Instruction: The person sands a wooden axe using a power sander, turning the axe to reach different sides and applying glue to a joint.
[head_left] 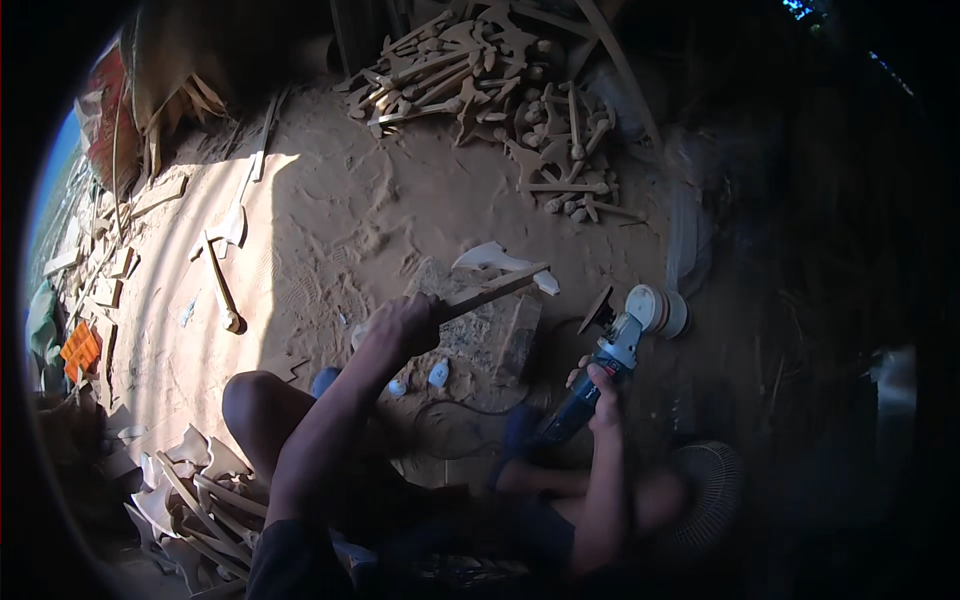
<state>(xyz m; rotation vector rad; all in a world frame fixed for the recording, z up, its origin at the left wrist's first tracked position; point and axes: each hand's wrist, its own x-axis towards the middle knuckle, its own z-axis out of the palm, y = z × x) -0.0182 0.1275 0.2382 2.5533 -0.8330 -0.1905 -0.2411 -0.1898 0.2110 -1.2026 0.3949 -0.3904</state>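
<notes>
My left hand (405, 325) is closed round the near end of a straight wooden stick (492, 291), which points away to the right over a rough stone or wooden block (475, 345). A pale, curved, flat piece (488, 257) lies at the block's far edge, partly behind the stick. My right hand (604, 398) grips the blue body of an angle grinder (575, 412). The grinder's dark disc (597, 310) faces up and left, apart from the stick. Whether it spins cannot be told. Small white pieces (438, 373) lie near the block.
Cut wooden pieces (470, 75) are heaped at the back, and another pile (200, 490) sits at the lower left. A white cylindrical thing (672, 312) stands beside the grinder head. A round wire-grille thing (712, 490) is at lower right. A dark cord (430, 408) crosses the sandy ground.
</notes>
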